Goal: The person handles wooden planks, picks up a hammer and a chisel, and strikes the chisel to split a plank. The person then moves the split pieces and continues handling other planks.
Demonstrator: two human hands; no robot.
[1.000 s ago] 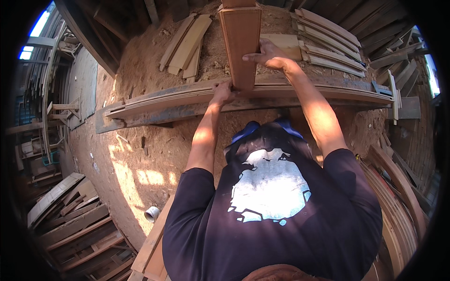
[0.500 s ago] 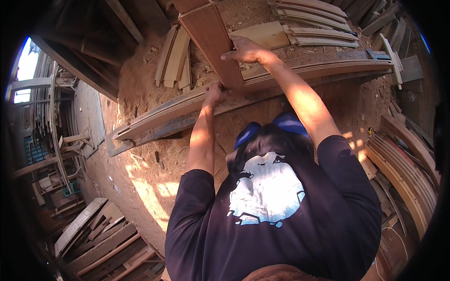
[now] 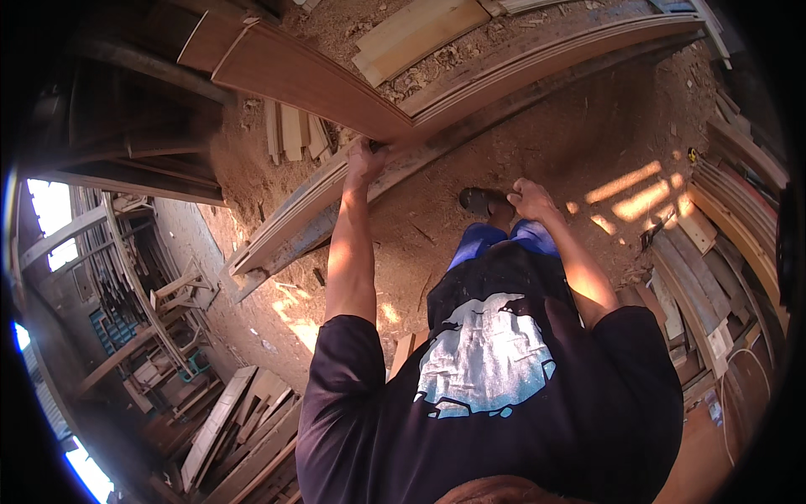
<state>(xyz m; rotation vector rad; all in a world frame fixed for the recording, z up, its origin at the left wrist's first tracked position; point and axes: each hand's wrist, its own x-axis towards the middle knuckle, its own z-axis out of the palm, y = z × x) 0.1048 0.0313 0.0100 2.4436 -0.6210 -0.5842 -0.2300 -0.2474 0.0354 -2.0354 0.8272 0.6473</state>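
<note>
A wide reddish-brown wooden board (image 3: 302, 80) juts away from me toward the far left. Its near end rests on a long stack of grooved wooden strips (image 3: 537, 77), which lies along a beam (image 3: 470, 124). My left hand (image 3: 364, 164) is closed at the board's near end, its fingers curled by the corner and partly hidden. Off the wood, my right hand (image 3: 535, 202) hangs over the ground by my blue-clad knees. Its fingers are curled in, and nothing shows in them.
Pale planks (image 3: 420, 35) lie on shavings beyond the stack, with shorter light pieces (image 3: 294, 133) left of them. Curved timbers (image 3: 735, 218) are piled at the right. A scrap wood heap (image 3: 243, 420) lies lower left. A dark timber structure (image 3: 134, 109) stands far left.
My right hand has come off the board and back toward my knees, its fingers now curled. The board's far end has swung left in the view. My left hand stays at its near end.
</note>
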